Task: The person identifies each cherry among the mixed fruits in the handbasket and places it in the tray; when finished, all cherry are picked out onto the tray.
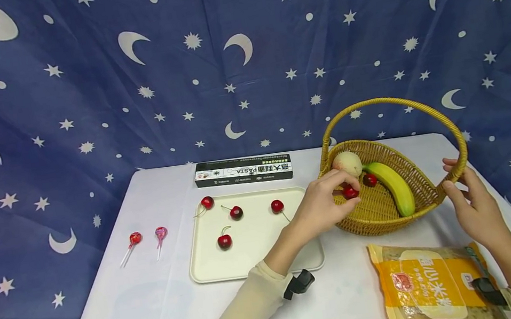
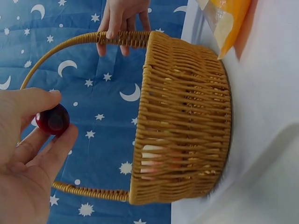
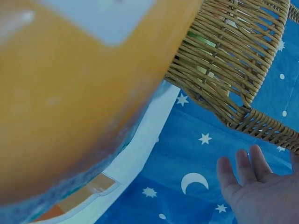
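While your left hand (image 1: 322, 205) pinches a dark red cherry (image 1: 349, 192) between thumb and fingertips, it holds the fruit just over the near rim of the wicker basket (image 1: 379, 216) at centre right of the head view. Inside the basket lie a second cherry (image 1: 369, 180), a pale round fruit (image 1: 347, 163) and a banana (image 1: 393, 186). Your right hand (image 1: 471, 201), at right of frame, rests on the lower end of the basket's arched handle (image 1: 456, 127), fingers fairly straight against the wicker.

To the left of the basket sits a cream tray (image 1: 211, 267) with four more cherries (image 1: 236, 212) scattered on it. Behind the tray, a black and white box (image 1: 243, 171) reads "PASTA" in upside-down lettering. At lower right lies an orange packet (image 1: 427, 285) printed with Chinese characters, too small to read with certainty. Two red lollipops (image 1: 134, 240) lie at far left on the white table (image 1: 159, 312), in front of a blue moon-and-star cloth (image 1: 82, 96).
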{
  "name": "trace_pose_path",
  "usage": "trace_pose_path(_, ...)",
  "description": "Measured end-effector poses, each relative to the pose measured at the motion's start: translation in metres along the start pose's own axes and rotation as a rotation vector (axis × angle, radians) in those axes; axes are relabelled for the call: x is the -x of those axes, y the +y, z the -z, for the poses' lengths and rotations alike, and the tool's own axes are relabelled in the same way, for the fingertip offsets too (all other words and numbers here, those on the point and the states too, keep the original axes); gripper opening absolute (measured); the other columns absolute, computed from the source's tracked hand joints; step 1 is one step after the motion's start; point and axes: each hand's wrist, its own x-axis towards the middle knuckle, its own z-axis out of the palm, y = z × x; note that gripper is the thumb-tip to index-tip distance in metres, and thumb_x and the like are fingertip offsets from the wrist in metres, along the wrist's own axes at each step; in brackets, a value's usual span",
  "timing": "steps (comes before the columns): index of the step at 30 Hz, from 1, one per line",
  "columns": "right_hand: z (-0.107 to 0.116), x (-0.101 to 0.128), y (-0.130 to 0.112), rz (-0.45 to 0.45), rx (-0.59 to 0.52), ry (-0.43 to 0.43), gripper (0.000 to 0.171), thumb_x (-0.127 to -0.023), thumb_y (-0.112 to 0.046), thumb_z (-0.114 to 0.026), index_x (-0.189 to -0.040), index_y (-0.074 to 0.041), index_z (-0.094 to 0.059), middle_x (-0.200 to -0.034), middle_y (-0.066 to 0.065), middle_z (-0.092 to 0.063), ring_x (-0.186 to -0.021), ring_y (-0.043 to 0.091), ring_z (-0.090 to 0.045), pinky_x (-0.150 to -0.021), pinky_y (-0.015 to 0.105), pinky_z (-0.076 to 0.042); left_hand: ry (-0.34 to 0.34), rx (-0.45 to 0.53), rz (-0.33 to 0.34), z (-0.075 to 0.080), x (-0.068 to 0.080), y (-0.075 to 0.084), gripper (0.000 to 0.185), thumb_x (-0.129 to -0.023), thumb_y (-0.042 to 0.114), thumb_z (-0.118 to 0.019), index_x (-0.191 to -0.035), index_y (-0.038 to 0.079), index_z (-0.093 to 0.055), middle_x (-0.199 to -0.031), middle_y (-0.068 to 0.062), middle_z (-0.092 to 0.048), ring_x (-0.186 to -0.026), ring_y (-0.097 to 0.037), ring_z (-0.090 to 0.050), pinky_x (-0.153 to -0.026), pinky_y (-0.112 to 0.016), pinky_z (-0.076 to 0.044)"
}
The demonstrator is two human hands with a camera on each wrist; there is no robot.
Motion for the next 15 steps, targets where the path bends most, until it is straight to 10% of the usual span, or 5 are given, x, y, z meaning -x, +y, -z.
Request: trace_pose_path(15, -0.001, 0.0, 0.002, -0.011, -0.001, -0.004, 0.054, -0.114, -0.02, -0.049, -0.166, -0.023, -0.037, -0.161, -0.032, -0.039, -0.126, -0.029, -0.032, -0.096, -0.003, -0.028, 0.09, 0.143, 0.062, 0.021, 0.027, -0.009, 0.019, -0.092, 0.003, -0.081, -0.107, 0.008, -0.07, -0.109, -0.008, -0.072, -0.103, -0.019, -0.071, -0.092, -0.018, -0.061)
